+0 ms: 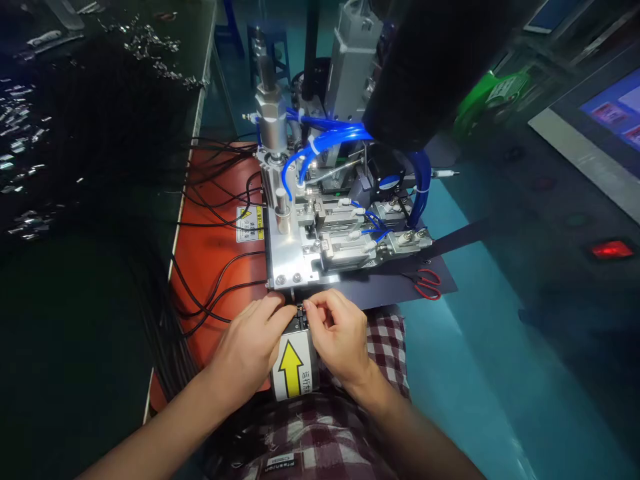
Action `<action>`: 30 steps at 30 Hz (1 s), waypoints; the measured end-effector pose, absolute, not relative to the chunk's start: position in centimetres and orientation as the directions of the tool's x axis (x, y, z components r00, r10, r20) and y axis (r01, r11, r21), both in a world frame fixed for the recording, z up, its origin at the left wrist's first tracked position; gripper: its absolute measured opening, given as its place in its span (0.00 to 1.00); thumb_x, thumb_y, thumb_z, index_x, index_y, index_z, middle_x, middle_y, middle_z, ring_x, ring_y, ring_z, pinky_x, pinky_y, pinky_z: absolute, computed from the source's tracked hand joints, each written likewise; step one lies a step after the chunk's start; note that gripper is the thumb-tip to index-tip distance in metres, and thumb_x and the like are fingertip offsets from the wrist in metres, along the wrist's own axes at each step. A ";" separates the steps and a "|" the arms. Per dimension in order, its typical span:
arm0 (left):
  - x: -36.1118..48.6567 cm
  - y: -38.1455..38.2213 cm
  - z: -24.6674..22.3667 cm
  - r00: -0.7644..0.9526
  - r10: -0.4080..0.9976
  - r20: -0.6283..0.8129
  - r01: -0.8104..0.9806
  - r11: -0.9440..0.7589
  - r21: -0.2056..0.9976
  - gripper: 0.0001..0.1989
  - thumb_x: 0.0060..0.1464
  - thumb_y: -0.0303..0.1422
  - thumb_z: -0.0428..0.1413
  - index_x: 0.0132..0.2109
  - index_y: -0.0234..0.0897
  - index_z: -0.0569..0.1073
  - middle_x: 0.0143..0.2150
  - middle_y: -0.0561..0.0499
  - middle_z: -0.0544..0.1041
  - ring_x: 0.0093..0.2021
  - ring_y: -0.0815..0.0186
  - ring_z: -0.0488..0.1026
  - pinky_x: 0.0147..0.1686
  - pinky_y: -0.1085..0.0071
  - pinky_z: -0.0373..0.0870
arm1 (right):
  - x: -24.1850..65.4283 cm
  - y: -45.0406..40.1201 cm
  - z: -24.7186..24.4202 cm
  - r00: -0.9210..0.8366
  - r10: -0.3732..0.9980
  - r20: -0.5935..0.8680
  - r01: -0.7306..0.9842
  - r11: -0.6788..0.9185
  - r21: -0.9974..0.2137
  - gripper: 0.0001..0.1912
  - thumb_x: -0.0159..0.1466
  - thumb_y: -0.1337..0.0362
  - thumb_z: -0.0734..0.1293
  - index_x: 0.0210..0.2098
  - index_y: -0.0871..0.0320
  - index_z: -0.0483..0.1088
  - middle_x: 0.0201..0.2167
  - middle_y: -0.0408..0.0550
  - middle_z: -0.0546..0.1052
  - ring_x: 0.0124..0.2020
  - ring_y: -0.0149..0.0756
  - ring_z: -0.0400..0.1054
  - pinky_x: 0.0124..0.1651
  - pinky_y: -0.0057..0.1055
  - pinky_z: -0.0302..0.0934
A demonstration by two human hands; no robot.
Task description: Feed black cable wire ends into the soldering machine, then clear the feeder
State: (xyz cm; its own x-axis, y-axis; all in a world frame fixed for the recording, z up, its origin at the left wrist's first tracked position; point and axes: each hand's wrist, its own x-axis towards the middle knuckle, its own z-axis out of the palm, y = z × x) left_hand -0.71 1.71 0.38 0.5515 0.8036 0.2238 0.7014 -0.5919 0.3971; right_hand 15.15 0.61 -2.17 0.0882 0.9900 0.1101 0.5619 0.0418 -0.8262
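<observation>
Both hands meet at the front end of a metal machine (pixel 295 257) with bolted plates and small cylinders. My left hand (pixel 255 333) is closed, its fingers curled over the left side of a small dark guide (pixel 301 321). From the right, my right hand (pixel 340 333) pinches at the same guide with thumb and forefinger. Whatever lies between the fingertips is too small and covered to make out. Just below the hands is a white label (pixel 292 367) with a yellow arrow. Thin black cables (pixel 215 300) run across the orange surface towards my left hand.
Blue air tubes (pixel 340 137) arch over the machine, and a thick black column (pixel 415 73) hangs above. Red-handled scissors (pixel 427 285) lie on the dark base plate (pixel 380 290). Many dark cables (pixel 165 327) and shiny parts (pixel 150 47) cover the left table. A screen (pixel 613 110) stands right.
</observation>
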 end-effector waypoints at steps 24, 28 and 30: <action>-0.8 1.7 0.3 0.549 0.812 0.200 0.730 -0.582 0.358 0.14 0.55 0.21 0.45 0.42 0.30 0.74 0.33 0.45 0.69 0.32 0.60 0.67 0.30 0.66 0.69 | 15.6 1.3 -4.0 -0.030 0.936 -0.351 -0.070 -0.352 -0.933 0.11 0.59 0.57 0.65 0.28 0.58 0.64 0.19 0.37 0.65 0.17 0.26 0.59 0.22 0.25 0.52; -0.6 1.7 0.6 0.565 0.799 0.206 0.725 -0.600 0.338 0.13 0.55 0.21 0.46 0.43 0.30 0.74 0.35 0.44 0.70 0.35 0.58 0.66 0.32 0.63 0.69 | 15.8 1.7 -3.7 -0.055 0.933 -0.356 -0.021 -0.357 -0.934 0.10 0.60 0.58 0.64 0.28 0.58 0.64 0.15 0.36 0.65 0.17 0.27 0.59 0.23 0.26 0.52; -0.5 1.5 1.0 0.563 0.809 0.168 0.768 -0.587 0.257 0.13 0.54 0.22 0.49 0.43 0.33 0.74 0.35 0.44 0.70 0.37 0.56 0.65 0.33 0.60 0.69 | 16.0 1.9 -3.6 -0.070 0.921 -0.384 -0.039 -0.387 -0.921 0.11 0.59 0.57 0.65 0.27 0.58 0.64 0.14 0.36 0.65 0.17 0.27 0.59 0.23 0.26 0.51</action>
